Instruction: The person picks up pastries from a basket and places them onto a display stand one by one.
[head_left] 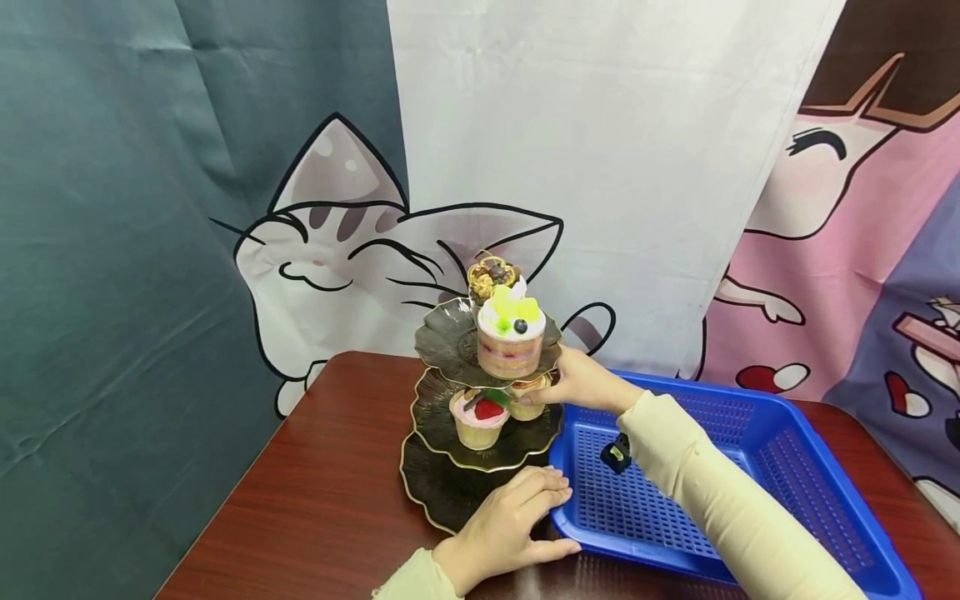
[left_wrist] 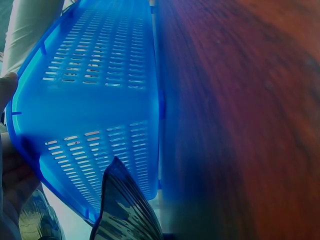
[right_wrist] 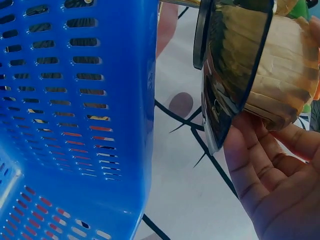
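On the middle tier of a black three-tier cake stand, my right hand holds a small cupcake in a pale pleated case, its fingers around the side; the thumb partly covers it in the head view. Beside it sits another cupcake with pink cream and a red berry. A layered fruit cake cup stands on the top tier, with a chocolate dessert behind. My left hand grips the near left corner of the blue basket, thumb along the front rim.
The perforated basket stands on the dark red wooden table, close against the stand's right side. A small black object shows by the right wrist, over the basket. A printed cloth curtain hangs behind the table.
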